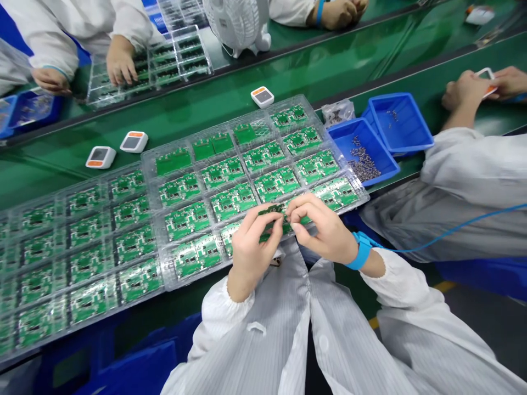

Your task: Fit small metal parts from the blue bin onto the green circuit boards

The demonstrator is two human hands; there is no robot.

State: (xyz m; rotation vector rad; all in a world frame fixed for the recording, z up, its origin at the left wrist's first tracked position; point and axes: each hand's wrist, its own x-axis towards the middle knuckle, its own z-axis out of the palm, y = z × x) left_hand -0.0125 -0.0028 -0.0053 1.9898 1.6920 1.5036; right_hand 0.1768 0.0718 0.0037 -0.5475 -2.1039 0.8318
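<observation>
My left hand (256, 241) pinches a small green circuit board (269, 210) over the front edge of a clear plastic tray (168, 274). Close beside it, my right hand (319, 227) has its thumb and index finger together at the board's right end; whatever is between those fingertips is too small to make out. A blue strap (361, 250) circles my right wrist. Rows of green circuit boards (233, 201) lie in the tray's compartments beneath and beyond my hands.
A second tray of boards (132, 241) adjoins on the left. Right of the trays, blue bins (370, 131) hold small metal parts. White-orange devices (262, 97) stand behind. Across the bench are a fan (236, 24) and other people's hands (121, 61); another person's hands (467, 93) hold a device at right.
</observation>
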